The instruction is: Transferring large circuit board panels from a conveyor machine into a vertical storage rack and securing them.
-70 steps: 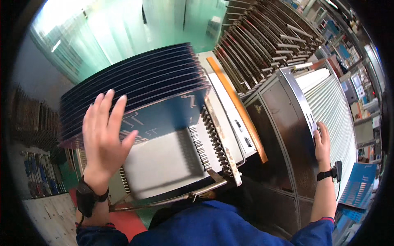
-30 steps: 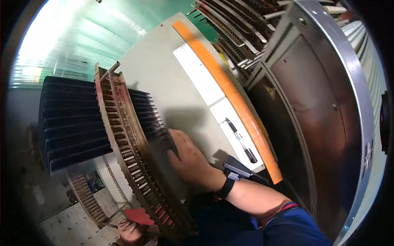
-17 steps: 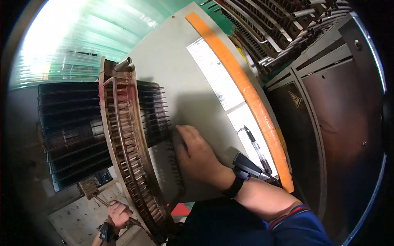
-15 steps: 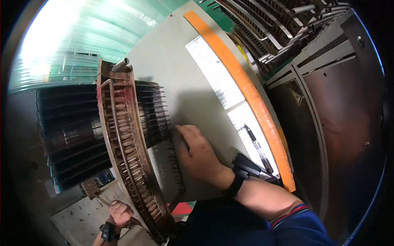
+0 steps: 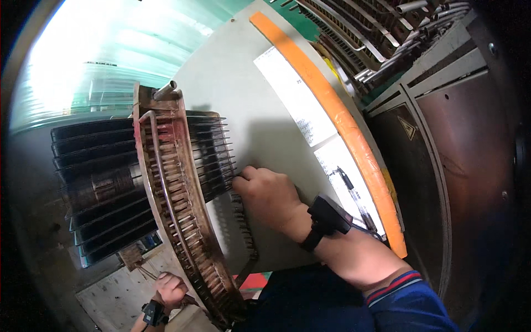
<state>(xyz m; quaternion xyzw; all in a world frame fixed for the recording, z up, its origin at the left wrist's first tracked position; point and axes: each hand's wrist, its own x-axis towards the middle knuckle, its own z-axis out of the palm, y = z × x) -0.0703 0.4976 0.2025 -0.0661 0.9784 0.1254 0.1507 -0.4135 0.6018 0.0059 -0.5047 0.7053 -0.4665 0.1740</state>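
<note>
A long, rust-stained metal rack (image 5: 171, 188) with a row of slots stands tilted in front of me. Several thin dark plates (image 5: 105, 221) pass through it, their narrow ends sticking out on the right side. My right hand (image 5: 268, 198) is closed at one of those ends, thumb and fingers pinched together; the fingertips are partly hidden. Low on the left, beyond the rack, my left hand (image 5: 170, 289) is wrapped around the thin handle of a tool with a brown, block-like head (image 5: 130, 257), which looks like a brush.
Behind my right hand is a pale panel (image 5: 221, 61) edged with orange tape (image 5: 332, 105). Written sheets (image 5: 290, 91) and a black pen (image 5: 354, 193) lie along it. Metal cabinets (image 5: 459, 133) stand at right; more slotted racks (image 5: 359, 33) are at the upper right.
My right hand's fingers have curled in tighter at the plate ends, and its wrist has turned. My left hand keeps its grip. The whole view has shifted slightly.
</note>
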